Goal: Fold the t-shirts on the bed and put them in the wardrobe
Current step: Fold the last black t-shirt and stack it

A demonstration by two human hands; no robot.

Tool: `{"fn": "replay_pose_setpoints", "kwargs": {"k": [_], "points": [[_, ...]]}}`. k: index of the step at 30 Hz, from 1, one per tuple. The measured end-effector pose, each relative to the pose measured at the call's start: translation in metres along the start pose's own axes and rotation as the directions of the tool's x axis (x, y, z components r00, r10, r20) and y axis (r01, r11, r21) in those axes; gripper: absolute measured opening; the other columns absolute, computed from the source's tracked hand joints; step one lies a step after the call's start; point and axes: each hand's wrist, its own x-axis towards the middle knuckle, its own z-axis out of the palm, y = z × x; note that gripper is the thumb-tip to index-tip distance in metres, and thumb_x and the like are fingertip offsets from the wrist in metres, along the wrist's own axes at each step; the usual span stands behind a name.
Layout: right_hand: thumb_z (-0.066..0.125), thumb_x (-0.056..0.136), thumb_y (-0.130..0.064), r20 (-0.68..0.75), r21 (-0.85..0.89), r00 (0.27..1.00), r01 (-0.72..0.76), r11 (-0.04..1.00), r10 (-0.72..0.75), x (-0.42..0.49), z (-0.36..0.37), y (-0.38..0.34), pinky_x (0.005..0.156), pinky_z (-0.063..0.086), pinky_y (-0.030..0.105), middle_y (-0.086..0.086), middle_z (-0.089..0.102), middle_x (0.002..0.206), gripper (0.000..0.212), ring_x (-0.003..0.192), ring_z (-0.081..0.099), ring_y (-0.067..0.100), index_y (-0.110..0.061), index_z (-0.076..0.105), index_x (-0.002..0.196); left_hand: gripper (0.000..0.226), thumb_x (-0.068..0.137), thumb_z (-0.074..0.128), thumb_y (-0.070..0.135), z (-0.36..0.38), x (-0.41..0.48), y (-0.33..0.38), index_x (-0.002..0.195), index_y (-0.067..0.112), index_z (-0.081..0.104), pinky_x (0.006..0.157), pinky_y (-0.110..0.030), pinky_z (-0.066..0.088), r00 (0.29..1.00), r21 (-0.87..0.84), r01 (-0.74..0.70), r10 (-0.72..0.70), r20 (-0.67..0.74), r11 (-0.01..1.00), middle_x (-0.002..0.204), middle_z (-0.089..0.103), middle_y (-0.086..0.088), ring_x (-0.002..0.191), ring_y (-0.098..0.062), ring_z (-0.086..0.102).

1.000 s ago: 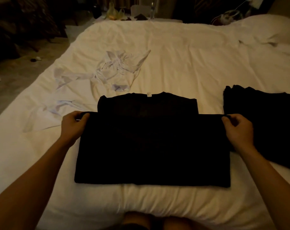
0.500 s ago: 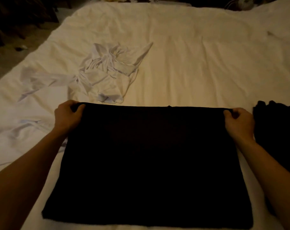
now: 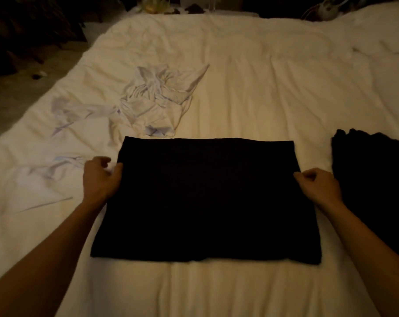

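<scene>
Black shirt (image 3: 205, 200), folded to a flat rectangle, lies on the near middle of the bed (image 3: 262, 88). Its far edge runs straight from left to right, its near edge stops short of the bed's near border, and its side edges splay outward toward the viewer.

Left hand (image 3: 101, 178) sits at the shirt's left edge, toward the far corner. The thumb touches the cloth and the fingers curl loosely over the sheet beside it. Right hand (image 3: 317, 187) sits at the right edge, fingers curled, thumb at the hem. In the dim light it cannot be told whether either hand pinches the cloth.

White shirt (image 3: 157, 104), crumpled, lies just beyond the far left corner of the black shirt, its near fold almost touching that edge. More pale cloth (image 3: 57, 165) trails left of the left hand.

Dark pile (image 3: 374, 179) lies just right of the right hand, apart from the black shirt by a narrow strip of sheet.

Open sheet spreads far and right of the black shirt, up to a pillow (image 3: 381, 30) at the far right. The bed's left edge drops to the floor (image 3: 22, 92).
</scene>
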Motion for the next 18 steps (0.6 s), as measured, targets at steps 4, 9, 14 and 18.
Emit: {"fn": "replay_pose_setpoints", "kwargs": {"k": [4,9,14,18], "points": [[0.066,0.092,-0.040,0.051,-0.002,0.999,-0.004,1.000,0.004,-0.064,-0.012,0.029,0.075,0.051,0.038,0.011,0.069,0.082,0.034,0.080,0.065,0.031,-0.010,0.066,0.075,0.048,0.077,0.054,0.060,-0.028,-0.069,-0.019,0.090,0.016,0.067,0.081,-0.039,0.045,0.994,-0.004,0.060,-0.059,0.093,0.998,0.083,0.067,-0.004,0.091,-0.033,0.065],[0.074,0.087,-0.033,0.057,0.272,0.995,-0.094,0.958,0.082,-0.117,-0.014,0.072,0.057,0.040,0.030,0.008,0.059,0.058,0.041,0.055,0.052,0.022,0.002,0.065,0.066,0.051,0.081,0.054,0.066,-0.053,-0.129,-0.039,0.074,0.018,0.069,0.075,-0.037,0.044,0.983,-0.031,0.101,-0.095,0.160,0.994,0.072,0.066,0.000,0.080,-0.030,0.063],[0.071,0.091,-0.032,0.184,0.394,0.970,-0.222,0.892,0.160,-0.150,-0.017,0.084,0.055,0.039,0.028,0.013,0.064,0.071,0.032,0.058,0.051,0.021,-0.006,0.065,0.073,0.034,0.091,0.065,0.051,-0.068,-0.160,-0.056,0.085,0.019,0.072,0.076,-0.037,0.047,0.964,-0.073,0.137,-0.116,0.239,0.988,0.083,0.069,-0.001,0.083,-0.025,0.062],[0.069,0.091,-0.035,0.345,0.442,0.913,-0.362,0.820,0.218,-0.161,-0.016,0.090,0.039,0.032,0.019,0.011,0.066,0.068,0.029,0.042,0.048,0.013,-0.008,0.063,0.084,0.022,0.093,0.067,0.040,-0.073,-0.162,-0.064,0.091,0.019,0.072,0.063,-0.034,0.050,0.955,-0.143,0.184,-0.142,0.261,0.973,0.083,0.071,-0.007,0.066,-0.024,0.063]]}}
